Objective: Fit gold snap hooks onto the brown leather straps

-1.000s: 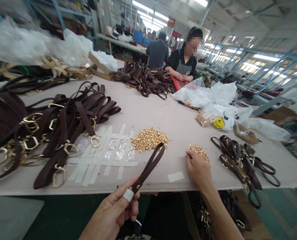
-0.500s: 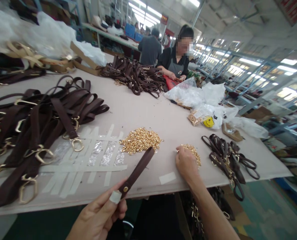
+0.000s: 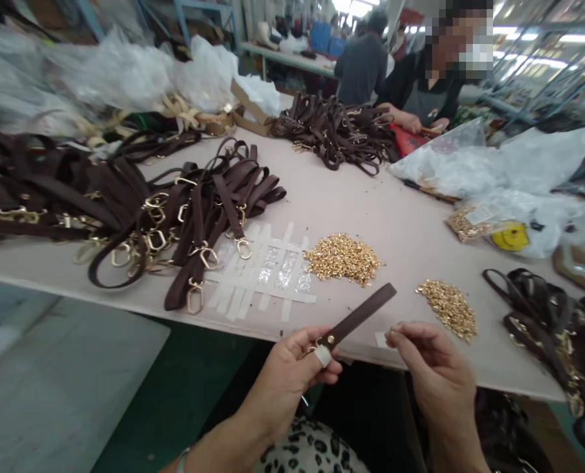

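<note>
My left hand [image 3: 302, 361] is closed on a dark brown leather strap [image 3: 364, 314], its looped end pointing up and to the right. A gold rivet shows on the strap near my thumb, which has pale tape around it. To the right, my right hand [image 3: 434, 364] is raised off the table edge, thumb and fingertips pinched together; whatever is between them is too small to make out. Beyond the strap lies a heap of small gold metal pieces [image 3: 344, 258]. A smaller gold heap [image 3: 448, 309] sits just past my right hand.
Brown straps with gold clasps [image 3: 194, 223] pile up at the left, with another strap pile [image 3: 336, 131] at the back and more straps [image 3: 558, 328] at the right. Tape strips [image 3: 253, 282] mark the table. Plastic bags [image 3: 489, 164] lie near a co-worker [image 3: 420, 92].
My right hand has left the smaller gold heap and come back toward the strap, fingers pinched. The strap stays in my left hand. The view has turned to the left.
</note>
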Demonstrator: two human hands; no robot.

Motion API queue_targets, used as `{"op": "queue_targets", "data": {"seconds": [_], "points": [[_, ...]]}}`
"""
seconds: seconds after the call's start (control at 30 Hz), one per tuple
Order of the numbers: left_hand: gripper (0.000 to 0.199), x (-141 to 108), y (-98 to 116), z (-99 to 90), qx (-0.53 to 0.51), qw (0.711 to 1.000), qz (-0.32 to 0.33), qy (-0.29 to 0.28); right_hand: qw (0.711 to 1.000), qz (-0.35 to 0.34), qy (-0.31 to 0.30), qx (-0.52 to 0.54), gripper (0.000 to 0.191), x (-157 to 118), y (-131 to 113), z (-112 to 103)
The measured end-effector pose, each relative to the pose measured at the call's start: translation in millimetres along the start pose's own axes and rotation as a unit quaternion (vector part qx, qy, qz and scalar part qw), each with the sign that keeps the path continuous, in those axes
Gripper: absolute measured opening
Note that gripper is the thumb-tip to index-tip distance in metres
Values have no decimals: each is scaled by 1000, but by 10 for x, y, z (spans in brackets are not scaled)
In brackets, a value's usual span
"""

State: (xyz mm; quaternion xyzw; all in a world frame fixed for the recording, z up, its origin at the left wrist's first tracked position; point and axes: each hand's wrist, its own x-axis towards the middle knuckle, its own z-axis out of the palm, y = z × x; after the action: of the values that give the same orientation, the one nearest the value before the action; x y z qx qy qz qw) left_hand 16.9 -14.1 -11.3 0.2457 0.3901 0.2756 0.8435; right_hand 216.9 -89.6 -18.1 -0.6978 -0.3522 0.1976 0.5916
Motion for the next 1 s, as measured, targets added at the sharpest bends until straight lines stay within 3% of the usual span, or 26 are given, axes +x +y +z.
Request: {"op": "queue_targets", "data": {"seconds": [0.23,0.47,0.6,0.73,0.87,1.0], "points": [[37,-43,-77,-17,4,999,0,-54,996,11,-62,67,9,-405,7,214],[39,-148,-80,-37,157,983,82,-46,990,-62,-78,100,16,-539,-64,311],[33,-170,-120,-17,154,979,126,-42,989,-58,-86,104,17,-565,-63,361],[52,-175,-162,12,116,987,109,-18,990,-69,-76,97,17,-590,-55,395],[35,-210,-140,28,158,978,125,-45,988,-119,-84,47,20,-600,-31,398],[27,-218,-145,0,187,969,153,-54,971,-213,-106,-35,22,-582,-56,369]]}}
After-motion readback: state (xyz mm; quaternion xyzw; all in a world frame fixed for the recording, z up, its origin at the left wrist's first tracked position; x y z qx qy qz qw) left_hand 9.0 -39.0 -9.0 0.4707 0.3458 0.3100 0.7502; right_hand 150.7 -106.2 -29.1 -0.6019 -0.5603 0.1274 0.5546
